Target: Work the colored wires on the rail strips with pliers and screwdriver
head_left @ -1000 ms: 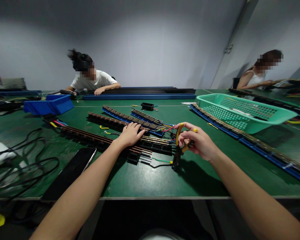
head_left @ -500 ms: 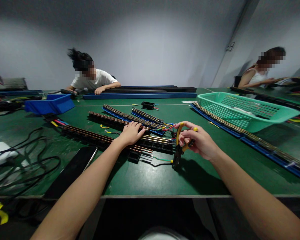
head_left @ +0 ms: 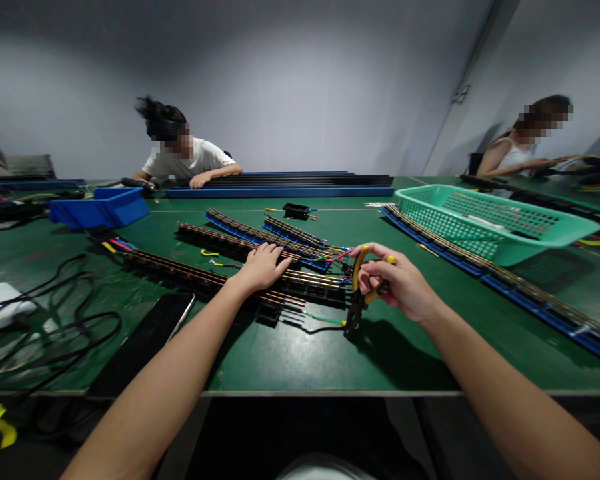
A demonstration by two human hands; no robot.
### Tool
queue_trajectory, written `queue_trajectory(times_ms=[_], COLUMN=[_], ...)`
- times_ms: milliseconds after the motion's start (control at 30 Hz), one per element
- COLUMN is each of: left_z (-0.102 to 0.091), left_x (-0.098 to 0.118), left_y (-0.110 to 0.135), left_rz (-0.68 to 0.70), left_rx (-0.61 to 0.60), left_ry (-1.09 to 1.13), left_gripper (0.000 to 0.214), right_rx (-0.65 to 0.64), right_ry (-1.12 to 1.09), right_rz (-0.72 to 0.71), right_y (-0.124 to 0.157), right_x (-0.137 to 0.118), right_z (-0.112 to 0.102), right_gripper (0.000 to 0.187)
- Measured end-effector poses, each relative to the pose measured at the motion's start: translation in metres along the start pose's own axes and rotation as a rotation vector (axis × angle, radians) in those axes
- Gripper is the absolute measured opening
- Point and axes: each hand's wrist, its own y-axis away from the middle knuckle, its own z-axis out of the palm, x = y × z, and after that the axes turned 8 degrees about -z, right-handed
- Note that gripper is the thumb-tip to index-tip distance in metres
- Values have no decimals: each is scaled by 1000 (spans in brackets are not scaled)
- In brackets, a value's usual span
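My left hand (head_left: 264,268) lies palm down with fingers spread on black track-like strips (head_left: 215,240) carrying long copper and brass rods. My right hand (head_left: 400,283) grips pliers (head_left: 357,303) by their yellow handles, jaws pointing down. At the jaws is the yellow end of a green wire (head_left: 325,319), which runs left to the rods of the nearest strip; whether the jaws clamp it I cannot tell. Red and blue wires (head_left: 344,255) lie just left of the pliers. A blue-edged strip (head_left: 293,233) lies beyond my left hand.
A green basket (head_left: 500,250) stands at right beside a long blue-based strip (head_left: 520,287). Left are a blue bin (head_left: 100,210), black cables (head_left: 55,333) and a phone (head_left: 145,343). A small black box (head_left: 297,211) sits farther back. Two people sit across the table.
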Motion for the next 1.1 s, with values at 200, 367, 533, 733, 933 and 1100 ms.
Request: queue_trajectory(times_ms=[200, 367, 533, 733, 933, 1100], left_z=[2, 2, 0, -1, -3, -2], left_x=[-1, -2, 0, 1, 2, 1], left_y=[-1, -1, 0, 1, 2, 2], left_rz=[2, 1, -1, -5, -11, -6], left_rx=[8, 13, 6, 2, -12, -1], left_ry=[18, 17, 6, -2, 25, 38], left_gripper=[51, 51, 50, 49, 50, 49], right_rx=[0, 0, 2, 5, 7, -3], right_ry=[12, 16, 16, 29, 28, 28], right_rz=[1, -5, -5, -5, -13, -15], right_y=[1, 2, 2, 2, 1, 2], right_x=[0, 0, 0, -1, -1, -1], right_z=[1, 0, 0, 0, 0, 0], right_gripper=[34, 34, 34, 35, 34, 35])
